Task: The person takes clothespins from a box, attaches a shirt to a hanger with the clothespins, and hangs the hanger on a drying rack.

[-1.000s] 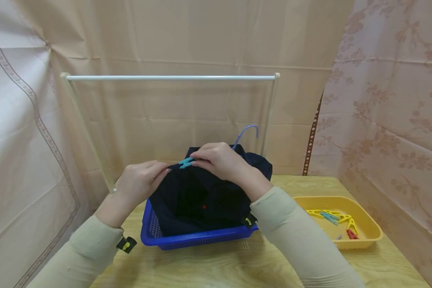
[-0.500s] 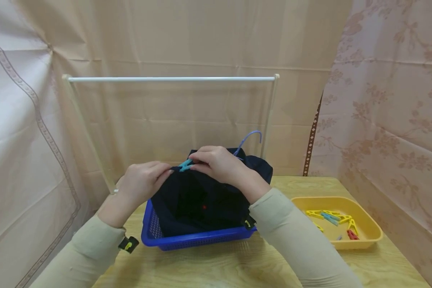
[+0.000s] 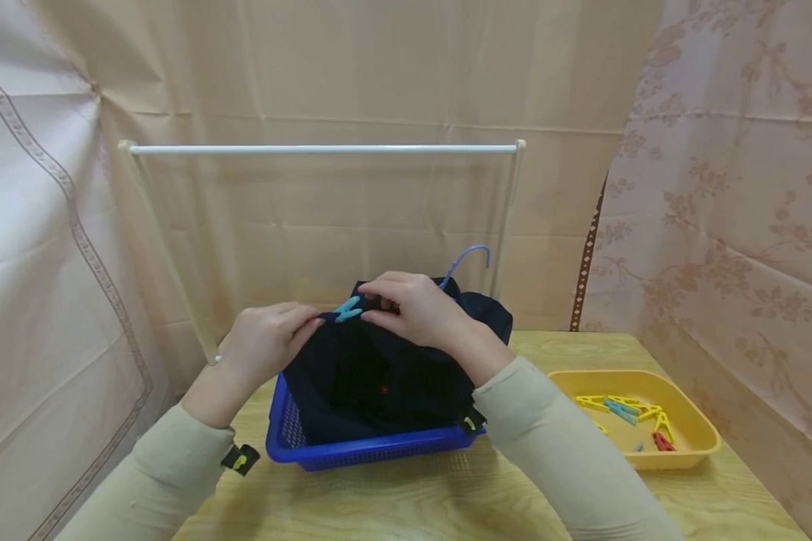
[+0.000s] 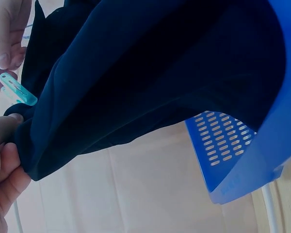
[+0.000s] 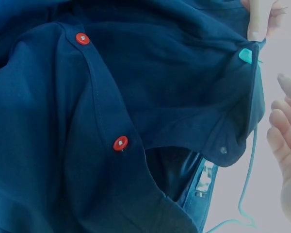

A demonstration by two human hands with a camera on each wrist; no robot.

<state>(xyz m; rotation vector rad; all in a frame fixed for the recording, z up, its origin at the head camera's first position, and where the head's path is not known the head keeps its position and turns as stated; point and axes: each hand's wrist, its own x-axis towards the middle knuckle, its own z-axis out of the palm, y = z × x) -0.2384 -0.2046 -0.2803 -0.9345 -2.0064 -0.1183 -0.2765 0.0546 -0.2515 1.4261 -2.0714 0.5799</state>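
A dark navy shirt (image 3: 413, 376) lies heaped over a blue basket (image 3: 379, 451). The hook of a blue hanger (image 3: 472, 249) sticks up behind the cloth. My left hand (image 3: 260, 347) pinches an edge of the shirt between thumb and fingers. Right beside those fingertips, a light blue clothespin (image 3: 347, 309) is clipped on the cloth. Just to the right of its handles is my right hand (image 3: 419, 309), thumb and fingers spread apart and off the clothespin (image 4: 20, 91). In the right wrist view, red buttons (image 5: 120, 143) run down the shirt front.
A white drying rack (image 3: 325, 149) stands behind the basket. To the right, a yellow tray (image 3: 700, 443) holds several yellow, blue and red clothespins (image 3: 621, 409). Everything rests on a wooden table (image 3: 406, 500), with curtains around it.
My right hand has let go of the clothespin, which stays on the shirt. The left hand keeps its pinch, and the clothespin and hanger hook shifted slightly.
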